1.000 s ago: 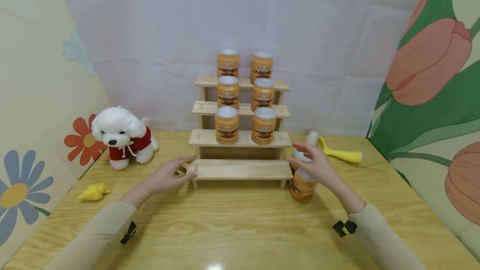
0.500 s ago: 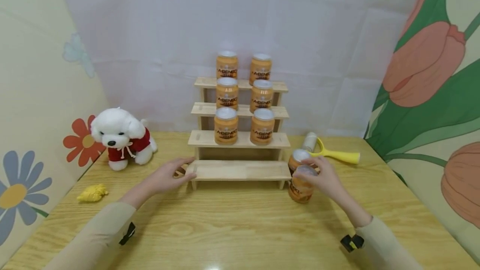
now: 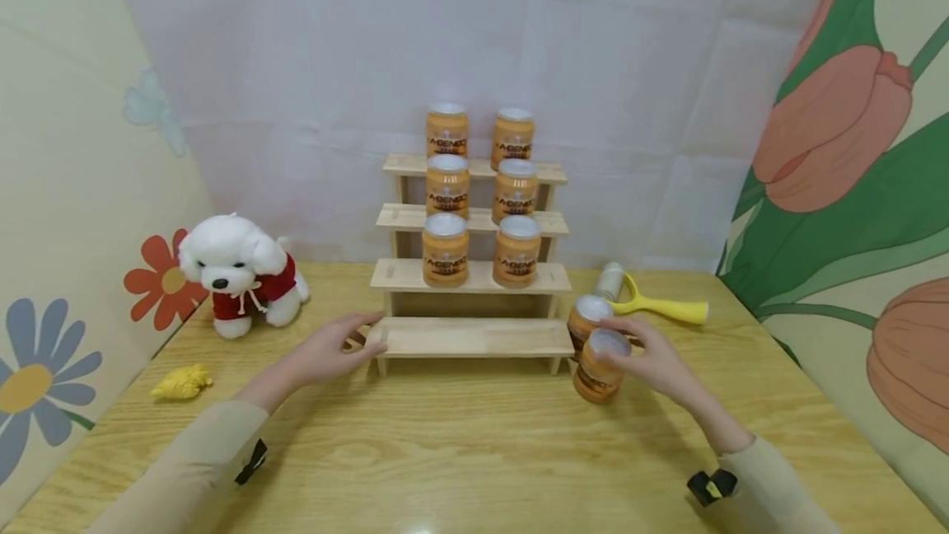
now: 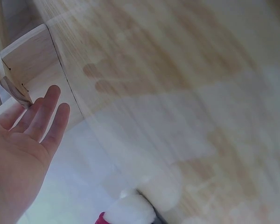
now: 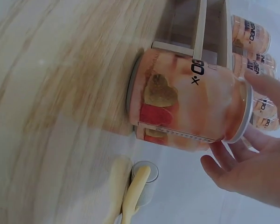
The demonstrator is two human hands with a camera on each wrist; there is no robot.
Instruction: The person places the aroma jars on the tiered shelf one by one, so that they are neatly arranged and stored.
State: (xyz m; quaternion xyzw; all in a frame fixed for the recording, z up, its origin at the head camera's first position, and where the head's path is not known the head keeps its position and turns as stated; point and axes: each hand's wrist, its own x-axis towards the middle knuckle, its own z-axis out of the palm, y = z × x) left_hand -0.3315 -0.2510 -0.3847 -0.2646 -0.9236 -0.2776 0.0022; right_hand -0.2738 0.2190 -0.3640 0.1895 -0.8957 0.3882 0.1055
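In the head view, a stepped wooden display rack (image 3: 474, 338) stands at the middle, with pairs of orange cans (image 3: 445, 250) on its upper three steps. My left hand (image 3: 326, 346) holds the left end of the bare bottom step, thumb at the front edge and fingers toward the back. At the rack's right end, my right hand (image 3: 652, 357) grips the upper part of an upright orange can (image 3: 597, 377). The right wrist view shows the thumb and fingers on opposite sides of that can's silver lid (image 5: 242, 112). Another orange can (image 3: 586, 321) stands just behind it.
A white plush dog (image 3: 237, 270) in red sits at the left, behind a small yellow object (image 3: 181, 383). Beyond the two right-hand cans lie a yellow-handled tool (image 3: 667, 309) and a pale cylinder (image 3: 611, 280). A white cloth (image 3: 334, 105) hangs behind.
My right hand has come down and rightward from above the right-hand cans and closed on the front one. That can has turned slightly, showing more lettering. The left hand keeps its place.
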